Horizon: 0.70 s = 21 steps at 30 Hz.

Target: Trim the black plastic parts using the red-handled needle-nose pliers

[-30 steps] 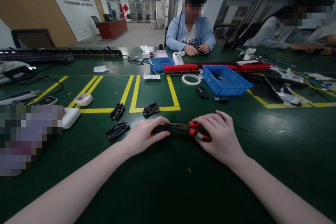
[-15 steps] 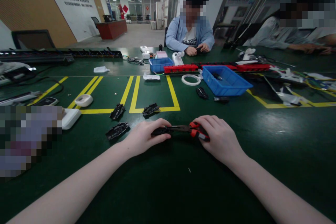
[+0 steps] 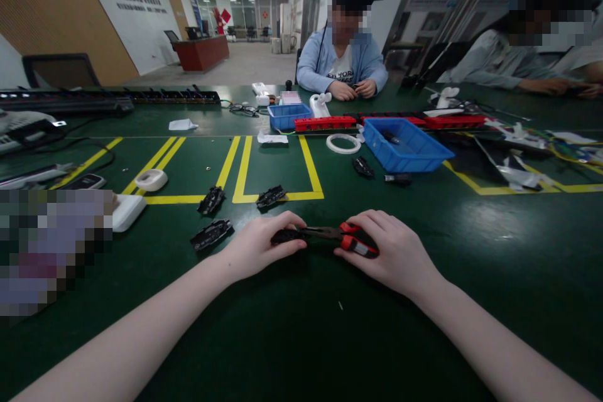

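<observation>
Red-handled pliers with dark steel jaws (image 3: pixel 346 237) lie low over the dark green table (image 3: pixel 301 326) at the centre of the view, their nose pointing to 9 o'clock into a small black plastic part (image 3: pixel 285 237). The right hand (image 3: pixel 393 251) wraps the red handles and the left hand (image 3: pixel 257 245) closes over the black part, pinning it to the table top. Compared with a second ago, little has shifted: the right hand has rolled slightly, so its fingers sit lower over the handles and more red shows at their 9 o'clock end, while the left hand keeps its clamp in the same spot. That reads, as a judgement, as the squeeze or pry on the part still under way, with nothing yet freed.

At 1 o'clock from the hands stands a blue plastic bin (image 3: pixel 405 144), with a white ring (image 3: pixel 343 143) at its 9 o'clock side. Three loose black plastic parts (image 3: pixel 211 233) lie at 9 to 10 o'clock from the left hand, beside the yellow tape lines (image 3: pixel 245 166). Across the table, at 12 o'clock, a person in a light blue jacket (image 3: pixel 343 63) works with both hands together.
</observation>
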Motion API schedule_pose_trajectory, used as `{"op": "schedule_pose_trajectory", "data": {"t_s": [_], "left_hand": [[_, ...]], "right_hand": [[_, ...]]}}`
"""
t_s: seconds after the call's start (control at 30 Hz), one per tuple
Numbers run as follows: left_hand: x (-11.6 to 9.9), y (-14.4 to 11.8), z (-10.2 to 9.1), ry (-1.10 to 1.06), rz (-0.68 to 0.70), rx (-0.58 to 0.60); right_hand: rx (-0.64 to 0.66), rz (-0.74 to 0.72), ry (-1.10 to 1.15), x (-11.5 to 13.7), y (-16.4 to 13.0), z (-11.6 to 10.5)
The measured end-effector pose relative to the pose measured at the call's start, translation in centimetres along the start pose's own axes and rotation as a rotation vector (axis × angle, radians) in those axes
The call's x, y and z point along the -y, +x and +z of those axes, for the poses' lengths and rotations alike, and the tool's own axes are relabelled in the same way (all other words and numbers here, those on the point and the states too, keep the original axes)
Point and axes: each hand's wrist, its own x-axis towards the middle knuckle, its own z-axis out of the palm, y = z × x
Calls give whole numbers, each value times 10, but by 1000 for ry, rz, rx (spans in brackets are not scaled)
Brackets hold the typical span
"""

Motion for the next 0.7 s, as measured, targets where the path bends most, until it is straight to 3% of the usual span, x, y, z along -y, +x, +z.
{"op": "schedule_pose_trajectory", "data": {"t_s": [0.7], "left_hand": [[2, 1, 1, -25, 22, -79]], "right_hand": [[58, 67, 136, 6, 0, 1]]}}
